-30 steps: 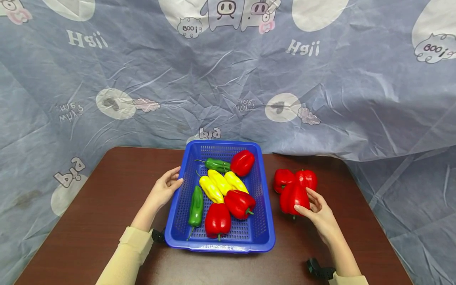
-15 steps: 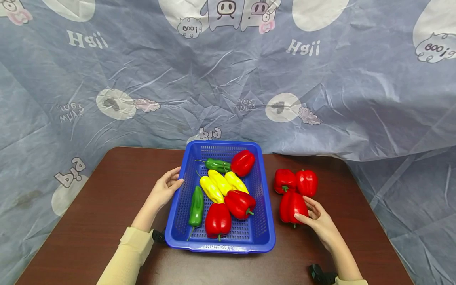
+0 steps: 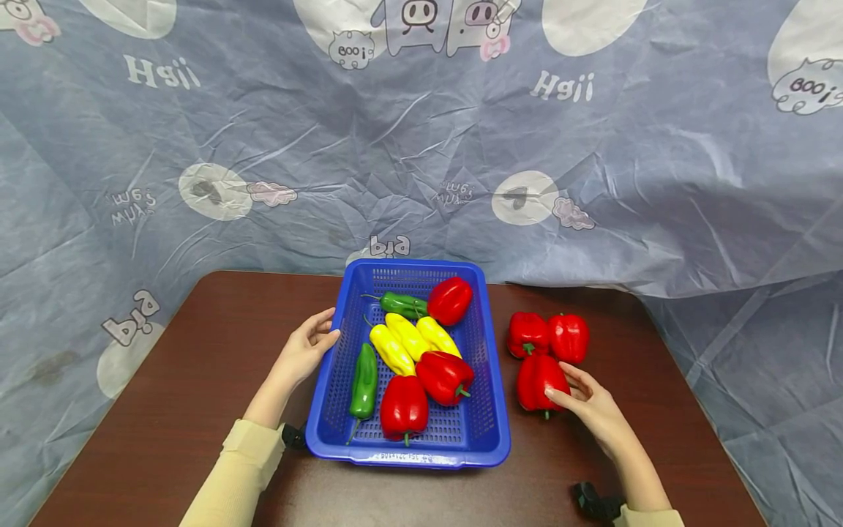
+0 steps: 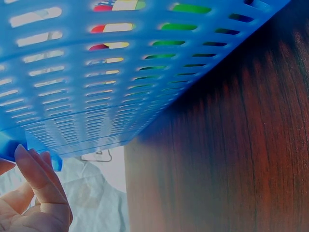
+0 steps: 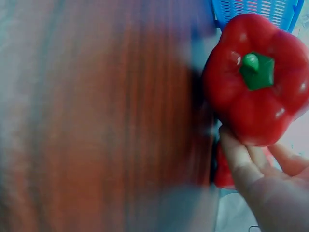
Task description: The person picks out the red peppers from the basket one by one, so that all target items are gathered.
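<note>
My left hand (image 3: 304,353) holds the left rim of a blue plastic basket (image 3: 497,395), thumb over the edge, fingers at its outer side. In the left wrist view the fingers (image 4: 38,176) meet the rim's far corner. Inside lie several red bell peppers (image 3: 405,407), yellow peppers (image 3: 392,350) and green peppers (image 3: 364,384). Right of the basket, my right hand (image 3: 596,410) grips a red bell pepper (image 3: 540,382) from its right side, thumb in front. Its green stem (image 5: 258,71) faces the right wrist camera. The pepper appears to rest on the table.
Two more red bell peppers, one at left (image 3: 528,334) and one at right (image 3: 569,338), sit just behind the gripped one. The dark wooden table (image 3: 165,410) ends against a grey-blue printed cloth (image 3: 395,146) hanging at the back.
My right hand has brought the gripped red bell pepper forward and down, away from the two behind it. Over the last half second it hardly moves. The left hand stays put.
</note>
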A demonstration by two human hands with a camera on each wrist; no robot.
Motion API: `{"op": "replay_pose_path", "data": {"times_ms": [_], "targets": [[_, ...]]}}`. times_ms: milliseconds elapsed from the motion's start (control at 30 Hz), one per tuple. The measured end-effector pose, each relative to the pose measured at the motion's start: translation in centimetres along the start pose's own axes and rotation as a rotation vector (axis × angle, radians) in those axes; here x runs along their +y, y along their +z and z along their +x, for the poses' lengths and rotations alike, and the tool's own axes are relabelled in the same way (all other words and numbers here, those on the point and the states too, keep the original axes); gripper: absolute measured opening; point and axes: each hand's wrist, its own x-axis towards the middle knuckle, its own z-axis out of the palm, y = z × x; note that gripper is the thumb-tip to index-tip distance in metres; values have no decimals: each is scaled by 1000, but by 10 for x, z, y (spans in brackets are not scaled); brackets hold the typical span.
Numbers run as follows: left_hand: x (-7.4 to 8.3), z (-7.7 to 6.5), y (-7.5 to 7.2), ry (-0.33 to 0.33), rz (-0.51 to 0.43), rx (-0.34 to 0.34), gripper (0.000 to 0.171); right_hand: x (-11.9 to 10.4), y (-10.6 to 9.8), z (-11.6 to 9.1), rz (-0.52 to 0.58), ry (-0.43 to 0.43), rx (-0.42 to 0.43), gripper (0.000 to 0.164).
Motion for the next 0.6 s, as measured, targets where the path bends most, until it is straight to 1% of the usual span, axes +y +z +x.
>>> {"op": "replay_pose_path", "data": {"times_ms": [167, 400, 600], "targets": [[-1, 0, 0, 8, 1, 4, 54, -4, -2, 0, -71, 15, 15, 78], [-1, 0, 0, 10, -10, 5, 54, -5, 3, 3, -108, 15, 31, 79], [-3, 1, 0, 14, -16, 3, 54, -4, 12, 3, -91, -8, 73, 78]]}}
